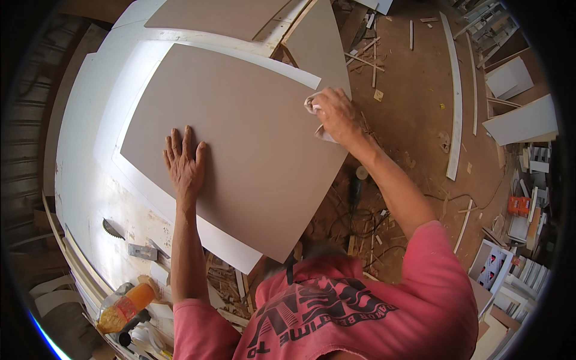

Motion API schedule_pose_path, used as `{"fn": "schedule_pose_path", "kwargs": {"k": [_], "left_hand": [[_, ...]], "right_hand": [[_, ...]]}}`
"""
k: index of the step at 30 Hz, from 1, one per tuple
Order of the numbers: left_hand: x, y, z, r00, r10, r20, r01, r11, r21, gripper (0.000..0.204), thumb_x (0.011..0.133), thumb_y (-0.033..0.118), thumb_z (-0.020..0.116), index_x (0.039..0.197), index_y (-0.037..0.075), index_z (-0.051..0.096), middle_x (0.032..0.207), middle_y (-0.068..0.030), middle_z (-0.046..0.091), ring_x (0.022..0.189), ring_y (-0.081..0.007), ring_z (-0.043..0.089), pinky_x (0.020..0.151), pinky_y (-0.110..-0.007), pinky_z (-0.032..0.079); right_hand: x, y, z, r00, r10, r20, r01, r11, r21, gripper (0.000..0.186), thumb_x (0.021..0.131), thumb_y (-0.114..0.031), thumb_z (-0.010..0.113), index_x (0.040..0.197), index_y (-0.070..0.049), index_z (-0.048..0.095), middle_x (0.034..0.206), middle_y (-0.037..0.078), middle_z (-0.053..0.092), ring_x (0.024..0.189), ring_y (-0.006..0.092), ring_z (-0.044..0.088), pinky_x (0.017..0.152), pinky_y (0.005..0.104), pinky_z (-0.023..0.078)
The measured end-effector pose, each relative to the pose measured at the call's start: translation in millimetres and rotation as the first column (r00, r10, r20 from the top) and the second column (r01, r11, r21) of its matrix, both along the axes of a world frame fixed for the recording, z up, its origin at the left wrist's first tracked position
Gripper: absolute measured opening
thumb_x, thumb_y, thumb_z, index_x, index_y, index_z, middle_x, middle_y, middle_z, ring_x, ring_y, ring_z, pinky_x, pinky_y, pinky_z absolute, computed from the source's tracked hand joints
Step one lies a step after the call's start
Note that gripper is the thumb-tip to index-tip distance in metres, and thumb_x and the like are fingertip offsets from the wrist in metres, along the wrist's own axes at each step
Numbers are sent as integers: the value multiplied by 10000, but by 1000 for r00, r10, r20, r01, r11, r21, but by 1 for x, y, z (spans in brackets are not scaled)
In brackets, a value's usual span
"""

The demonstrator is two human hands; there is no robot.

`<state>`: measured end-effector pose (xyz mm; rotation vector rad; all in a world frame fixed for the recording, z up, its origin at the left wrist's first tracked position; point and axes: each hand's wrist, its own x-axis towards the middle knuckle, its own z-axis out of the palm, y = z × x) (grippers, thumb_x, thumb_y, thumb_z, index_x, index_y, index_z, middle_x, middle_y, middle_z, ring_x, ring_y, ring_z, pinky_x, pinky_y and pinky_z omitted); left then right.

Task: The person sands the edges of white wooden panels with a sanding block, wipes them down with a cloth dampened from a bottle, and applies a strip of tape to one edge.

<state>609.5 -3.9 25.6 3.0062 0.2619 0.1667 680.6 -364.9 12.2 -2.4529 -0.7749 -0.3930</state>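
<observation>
A large taupe panel (252, 132) lies flat on a white sheet (231, 245) whose edges stick out around it. My left hand (185, 163) rests on the panel's left part, palm down with the fingers stretched out. At the panel's far right corner, my right hand (337, 114) is closed around a crumpled pale cloth (326, 135). Folds of the cloth show on both sides of the fingers, and it touches the panel near its right edge.
Left of the panel on the white worktable (90, 198) are a circular saw blade (112, 228), a grey metal block (143, 252) and an orange-capped bottle (125, 308). Another taupe panel (216, 17) lies beyond. Wood strips, offcuts and a cable litter the brown floor (414, 120).
</observation>
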Motion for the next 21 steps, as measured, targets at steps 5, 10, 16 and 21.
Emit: {"fn": "schedule_pose_path", "kwargs": {"k": [5,10,16,21], "left_hand": [[-7,13,-4,1000,26,11,-26,1000,0,603,954,540,366,1471,230,351,1558,-108,231,1451,-284,157,1180,-440,84],[-5,10,-3,999,15,28,-15,1000,-3,606,952,546,371,1468,229,357,1554,-112,240,1449,-290,163,1180,-442,88],[-4,7,-4,999,2,44,-1,1000,-10,608,947,547,384,1463,225,367,1552,-114,248,1447,-290,172,1178,-444,93],[-8,13,-5,999,33,35,-33,999,13,597,947,532,392,1457,222,378,1551,-117,248,1447,-290,172,1178,-442,93]], "right_hand": [[-43,20,13,974,148,-172,-163,984,-74,118,823,-111,576,931,-67,591,965,78,573,946,314,553,830,411,473],[-8,-27,18,969,-124,-215,104,989,-104,160,856,-178,574,970,-67,567,977,108,571,961,320,562,826,445,466],[30,-13,27,936,-120,-332,61,982,-181,215,876,-236,561,977,-48,541,983,156,576,979,352,565,805,454,451],[20,-31,37,852,-192,-486,69,963,-259,280,872,-289,569,959,-25,537,986,187,600,933,376,584,795,456,454]]}}
